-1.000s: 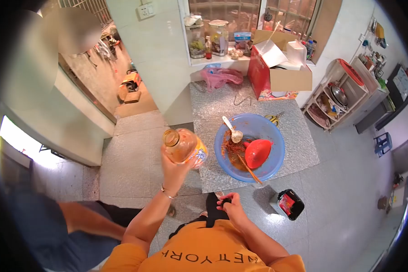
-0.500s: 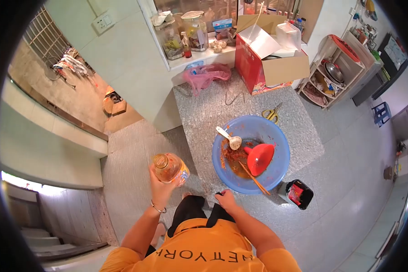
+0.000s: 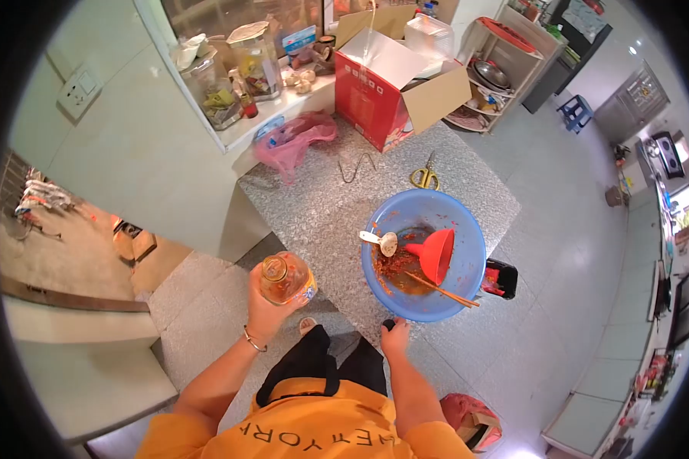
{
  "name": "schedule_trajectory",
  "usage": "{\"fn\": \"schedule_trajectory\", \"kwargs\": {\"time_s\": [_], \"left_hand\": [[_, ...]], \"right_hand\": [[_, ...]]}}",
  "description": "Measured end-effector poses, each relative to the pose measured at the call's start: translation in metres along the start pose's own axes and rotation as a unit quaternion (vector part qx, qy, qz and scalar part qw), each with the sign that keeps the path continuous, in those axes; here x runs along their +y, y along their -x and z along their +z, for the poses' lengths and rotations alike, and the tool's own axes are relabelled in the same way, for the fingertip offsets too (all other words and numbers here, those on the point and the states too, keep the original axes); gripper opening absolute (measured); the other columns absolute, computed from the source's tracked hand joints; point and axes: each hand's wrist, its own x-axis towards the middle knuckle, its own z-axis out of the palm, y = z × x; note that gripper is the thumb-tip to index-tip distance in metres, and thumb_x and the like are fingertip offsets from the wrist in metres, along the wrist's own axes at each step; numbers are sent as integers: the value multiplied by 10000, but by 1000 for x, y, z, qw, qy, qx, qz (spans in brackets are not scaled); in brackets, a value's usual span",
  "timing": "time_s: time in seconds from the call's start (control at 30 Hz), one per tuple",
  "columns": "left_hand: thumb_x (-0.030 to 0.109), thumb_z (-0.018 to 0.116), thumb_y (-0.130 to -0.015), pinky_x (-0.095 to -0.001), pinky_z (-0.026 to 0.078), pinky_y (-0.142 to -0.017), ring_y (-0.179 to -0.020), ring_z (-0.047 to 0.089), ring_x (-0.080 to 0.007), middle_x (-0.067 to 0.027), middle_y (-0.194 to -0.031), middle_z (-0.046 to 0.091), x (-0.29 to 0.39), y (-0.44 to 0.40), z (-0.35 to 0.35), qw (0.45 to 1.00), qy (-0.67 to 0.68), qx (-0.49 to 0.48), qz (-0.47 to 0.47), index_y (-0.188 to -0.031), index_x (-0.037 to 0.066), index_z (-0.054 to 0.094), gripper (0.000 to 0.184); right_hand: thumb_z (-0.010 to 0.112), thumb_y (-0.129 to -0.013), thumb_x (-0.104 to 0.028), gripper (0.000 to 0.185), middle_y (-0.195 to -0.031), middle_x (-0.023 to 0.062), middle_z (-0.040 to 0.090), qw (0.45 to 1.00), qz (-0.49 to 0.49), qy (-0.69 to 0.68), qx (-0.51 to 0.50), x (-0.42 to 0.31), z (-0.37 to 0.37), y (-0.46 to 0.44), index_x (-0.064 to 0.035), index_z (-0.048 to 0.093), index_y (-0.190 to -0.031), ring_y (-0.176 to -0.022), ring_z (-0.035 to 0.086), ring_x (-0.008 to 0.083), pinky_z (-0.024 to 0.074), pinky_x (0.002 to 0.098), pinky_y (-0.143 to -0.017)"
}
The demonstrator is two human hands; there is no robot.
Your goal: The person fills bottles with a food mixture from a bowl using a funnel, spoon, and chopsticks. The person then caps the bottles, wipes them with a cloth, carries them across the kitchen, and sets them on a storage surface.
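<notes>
My left hand (image 3: 266,315) is wrapped round a clear bottle (image 3: 285,281) with reddish smears inside and a printed label. It holds the bottle upright, left of the stone-topped table (image 3: 321,222). My right hand (image 3: 396,338) is closed on a small black object (image 3: 389,324) by the table's front edge, just below a blue basin (image 3: 467,222); its exact kind is unclear. In the basin are a red funnel (image 3: 439,256), a white spoon (image 3: 388,244), brown chopsticks (image 3: 448,291) and a wet reddish chopped mixture (image 3: 394,264).
Yellow-handled scissors (image 3: 425,178), a bent wire (image 3: 357,167), a pink plastic bag (image 3: 295,145) and an open red cardboard box (image 3: 371,99) lie toward the table's back. Jars (image 3: 254,61) line the sill. A dark bin (image 3: 501,279) stands right of the basin; a red bag (image 3: 471,421) is on the floor.
The view has swung to the right, so the room shifts left. My right hand has moved forward to the table edge with the black object; my left still holds the bottle.
</notes>
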Motion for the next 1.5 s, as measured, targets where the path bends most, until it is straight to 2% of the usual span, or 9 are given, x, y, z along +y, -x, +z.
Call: {"fn": "schedule_trajectory", "kwargs": {"time_s": [0.3,0.5,0.6,0.7,0.77,0.87,1.1,1.37,1.5], "left_hand": [[45,856,-627,-350,477,-974,-1151,531,-197,-101,-1253,484,-17,-58,-7,993,-19,-120,-12,-1275,46,356,819],[40,836,-639,-350,475,-972,-1136,549,-210,-113,-1238,503,-49,-113,20,984,26,-176,-27,-1294,34,346,819],[44,836,-637,-354,474,-973,-1145,549,-219,-115,-1228,511,-83,-143,38,983,5,-180,-20,-1288,33,351,811],[20,837,-649,-362,481,-974,-1141,550,-213,-108,-1227,516,-84,-165,61,983,-11,-185,-15,-1269,46,347,790],[27,841,-645,-360,474,-986,-1150,544,-215,-109,-1230,514,-86,-179,71,978,2,-206,-19,-1269,58,353,792],[23,841,-610,-353,463,-995,-1170,530,-213,-110,-1244,499,-97,-189,85,975,23,-214,-61,-1295,48,355,840],[60,852,-624,-358,437,-1032,-1258,464,-231,-126,-1395,392,-143,-201,90,964,-80,-252,13,-1332,81,371,856],[113,877,-608,-359,434,-1033,-1264,450,-237,-129,-1401,377,-145,-213,83,951,-85,-296,-19,-1372,92,332,939],[118,885,-585,-383,402,-1045,-1287,423,-262,-132,-1392,396,-135,-223,75,928,-102,-359,-18,-1436,74,254,1061]], "right_hand": [[700,-748,-104,451,-1123,214,499,987,106,-61,106,9,20,28,13,509,-1139,-1063,519,395,443,442,-886],[632,-803,-116,357,-791,110,631,964,119,-222,88,2,-17,43,-12,528,-1129,-714,608,244,496,360,-620],[618,-873,-247,323,-822,93,625,883,141,-447,28,-78,-78,11,-38,541,-1107,-684,589,184,483,290,-580],[578,-904,-430,408,-794,92,638,669,277,-689,14,-99,-95,-53,-65,557,-1084,-625,582,185,476,260,-553],[553,-898,-500,532,-829,104,625,429,324,-834,-119,-105,-108,-90,-4,524,-1086,-637,586,190,474,261,-509],[533,-904,-496,531,-797,101,622,330,407,-850,-45,-127,-126,-123,20,545,-1030,-627,583,186,468,252,-497],[507,-857,-183,226,-706,53,591,285,442,-850,-25,-93,-95,-148,18,576,-935,-582,567,153,449,244,-491],[499,-831,-106,75,-703,36,546,558,322,-764,-21,-187,-130,-53,-52,547,-850,-554,460,128,370,249,-470],[516,-837,-115,66,-693,52,531,539,294,-785,-86,-244,-134,-18,-55,539,-856,-544,439,141,343,261,-474]]}}
